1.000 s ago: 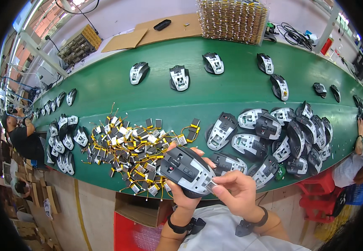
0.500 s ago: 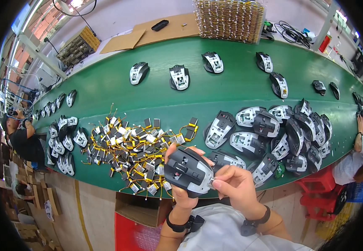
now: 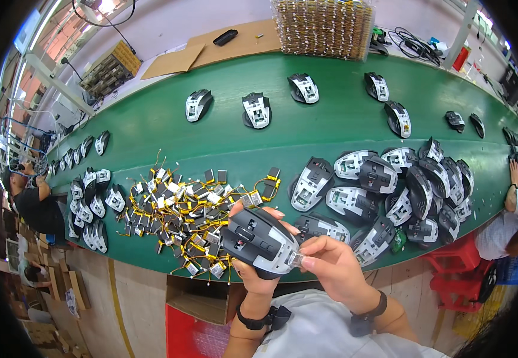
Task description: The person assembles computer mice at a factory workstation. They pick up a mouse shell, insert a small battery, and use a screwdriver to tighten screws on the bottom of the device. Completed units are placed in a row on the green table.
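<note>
A computer mouse point(image 3: 257, 240), black with a light grey end, lies in my left hand point(image 3: 255, 281). The fingers wrap round its far side and the palm is under it. At the mouse's grey end, my right hand point(image 3: 337, 265) pinches a small silvery flat piece point(image 3: 295, 259) between thumb and index finger. The piece touches or sits just at the mouse's edge; its exact kind cannot be made out. Just left of the mouse is a heap of small batteries point(image 3: 196, 209) with yellow wires. A heap of similar mice point(image 3: 354, 203) lies to the right.
More mice point(image 3: 256, 110) stand spaced out along the green bench point(image 3: 151, 113). Another group of mice point(image 3: 96, 206) lies at left. A clear tray of batteries point(image 3: 324, 30) stands at the back near cardboard point(image 3: 244, 42). Below the bench is an open carton point(image 3: 196, 298). Co-workers sit at both sides.
The mouse has shifted slightly left and turned a little in my left hand. More of the silvery piece now shows between my right thumb and finger.
</note>
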`<state>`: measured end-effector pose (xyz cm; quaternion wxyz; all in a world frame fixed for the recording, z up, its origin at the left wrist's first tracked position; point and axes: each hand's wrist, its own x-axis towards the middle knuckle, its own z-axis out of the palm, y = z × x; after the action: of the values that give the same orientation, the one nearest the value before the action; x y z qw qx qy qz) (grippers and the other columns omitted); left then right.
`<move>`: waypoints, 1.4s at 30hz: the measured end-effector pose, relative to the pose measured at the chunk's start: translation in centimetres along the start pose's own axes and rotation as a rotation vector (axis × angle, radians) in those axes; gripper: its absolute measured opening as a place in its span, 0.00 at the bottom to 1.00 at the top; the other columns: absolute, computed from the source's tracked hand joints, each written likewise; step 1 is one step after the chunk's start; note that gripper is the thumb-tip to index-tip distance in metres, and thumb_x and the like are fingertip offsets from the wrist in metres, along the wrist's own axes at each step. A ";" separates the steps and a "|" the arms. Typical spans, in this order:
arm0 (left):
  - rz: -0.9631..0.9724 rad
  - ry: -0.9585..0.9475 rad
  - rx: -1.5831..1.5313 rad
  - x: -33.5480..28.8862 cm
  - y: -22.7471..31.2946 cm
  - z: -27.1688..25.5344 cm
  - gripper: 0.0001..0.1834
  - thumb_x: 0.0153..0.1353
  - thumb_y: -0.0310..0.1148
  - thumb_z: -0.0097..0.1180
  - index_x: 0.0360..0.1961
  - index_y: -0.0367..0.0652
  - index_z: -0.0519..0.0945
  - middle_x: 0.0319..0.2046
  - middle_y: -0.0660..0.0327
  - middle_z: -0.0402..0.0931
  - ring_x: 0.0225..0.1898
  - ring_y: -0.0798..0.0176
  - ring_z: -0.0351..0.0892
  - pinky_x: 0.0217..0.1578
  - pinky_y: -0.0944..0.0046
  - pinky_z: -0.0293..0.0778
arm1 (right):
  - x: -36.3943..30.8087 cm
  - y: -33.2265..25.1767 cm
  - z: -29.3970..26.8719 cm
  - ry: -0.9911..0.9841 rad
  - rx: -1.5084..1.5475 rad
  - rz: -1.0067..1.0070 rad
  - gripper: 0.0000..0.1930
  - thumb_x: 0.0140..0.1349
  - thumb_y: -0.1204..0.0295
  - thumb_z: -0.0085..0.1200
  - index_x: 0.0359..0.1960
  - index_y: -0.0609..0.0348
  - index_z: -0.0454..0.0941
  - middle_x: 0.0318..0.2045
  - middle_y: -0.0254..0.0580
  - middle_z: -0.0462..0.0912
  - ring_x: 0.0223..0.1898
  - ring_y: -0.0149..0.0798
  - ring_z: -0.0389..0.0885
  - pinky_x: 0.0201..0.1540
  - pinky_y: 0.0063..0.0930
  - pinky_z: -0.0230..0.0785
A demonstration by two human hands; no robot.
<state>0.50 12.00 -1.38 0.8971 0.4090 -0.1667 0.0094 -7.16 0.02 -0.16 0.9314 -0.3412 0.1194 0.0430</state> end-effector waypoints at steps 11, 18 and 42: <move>-0.106 0.009 -0.079 0.1 0.5 -0.6 0.49 0.60 0.67 0.48 0.71 0.48 0.48 0.50 0.43 0.69 0.39 0.48 0.81 0.33 0.58 0.80 | 0.0 0.6 0.6 -0.011 -0.063 0.001 0.06 0.60 0.80 0.61 0.36 0.65 0.75 0.38 0.41 0.80 0.37 0.29 0.80 0.41 0.23 0.75; -0.187 -0.023 -0.057 0.0 0.5 -0.6 0.54 0.57 0.70 0.51 0.71 0.48 0.45 0.51 0.44 0.68 0.42 0.50 0.80 0.36 0.58 0.81 | 0.0 0.4 -0.3 -0.043 -0.046 0.014 0.07 0.59 0.81 0.61 0.36 0.67 0.75 0.36 0.43 0.80 0.36 0.30 0.80 0.40 0.24 0.76; -0.245 0.093 -0.253 -0.4 -1.0 -0.4 0.39 0.69 0.63 0.29 0.70 0.45 0.52 0.48 0.44 0.71 0.37 0.49 0.81 0.36 0.56 0.80 | 0.3 -0.5 -0.4 -0.062 -1.015 -0.687 0.13 0.48 0.81 0.69 0.38 0.64 0.85 0.35 0.42 0.81 0.33 0.30 0.81 0.34 0.21 0.73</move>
<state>0.36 11.72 -2.45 0.9425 0.3095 -0.0738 -0.1021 -6.90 -0.62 -0.15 0.6165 -0.7596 -0.0599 -0.1984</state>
